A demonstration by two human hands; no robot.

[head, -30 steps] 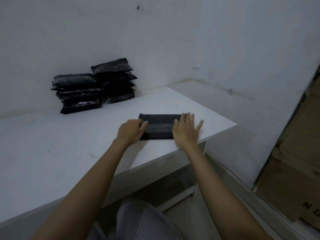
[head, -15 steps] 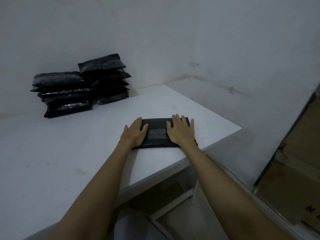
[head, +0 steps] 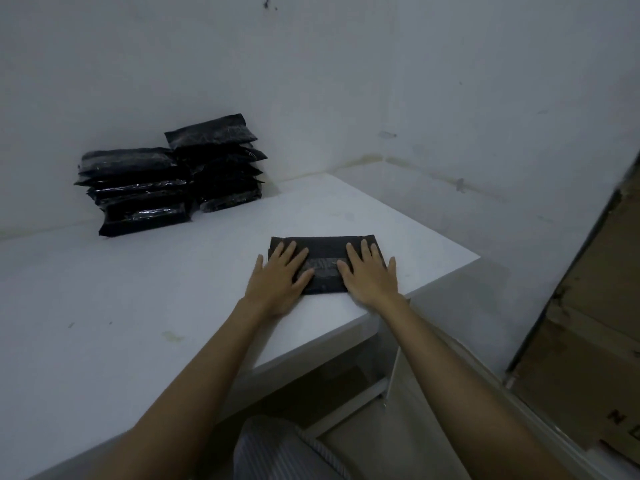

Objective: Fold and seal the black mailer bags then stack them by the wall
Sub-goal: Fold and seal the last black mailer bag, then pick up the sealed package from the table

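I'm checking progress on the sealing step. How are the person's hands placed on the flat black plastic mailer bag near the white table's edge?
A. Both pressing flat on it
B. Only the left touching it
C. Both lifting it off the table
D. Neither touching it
A: the left hand and right hand both lie with straight, spread fingers on the flat black plastic mailer bag, which rests on the white table.

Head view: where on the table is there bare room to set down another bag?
Bare white table left of the left hand, and between the mailer bag and the stacks. Crowded along the wall there, and at the right corner under both hands, right hand included.
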